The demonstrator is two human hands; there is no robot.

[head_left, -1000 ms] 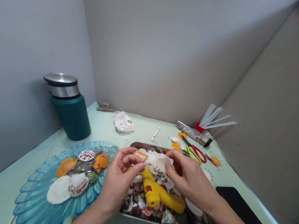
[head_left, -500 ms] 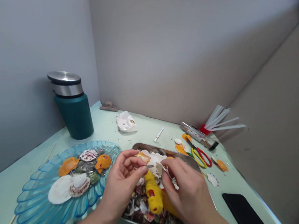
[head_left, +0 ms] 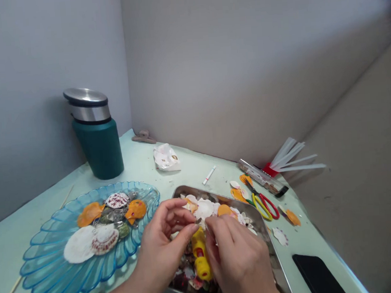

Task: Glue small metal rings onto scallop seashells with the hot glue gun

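Observation:
My left hand point(head_left: 168, 232) is over the metal tray point(head_left: 278, 253), thumb and forefinger pinching a small dark-grey shell piece point(head_left: 198, 220). Close beside it, my right hand point(head_left: 239, 251) has its fingers pressed together; whatever they hold is hidden behind them. Below and between the hands lies a yellow tool point(head_left: 200, 256) with a red part, which looks like a glue gun, partly covered by my right hand. White and orange shells point(head_left: 206, 208) fill the far side of the tray, with darker small shells nearer me.
A blue scalloped glass dish point(head_left: 52, 266) holding shells stands at left, before a green tumbler point(head_left: 102, 149). Scissors point(head_left: 263, 204), loose shells point(head_left: 280, 236), and a black phone point(head_left: 317, 274) lie at right. Translucent sticks point(head_left: 287, 155), crumpled paper point(head_left: 166, 158) and a clip point(head_left: 143, 137) sit farther back.
My right hand has moved left, closer to my left fingertips, and the pale piece seen in it before is now hidden. More of the tray's right side shows.

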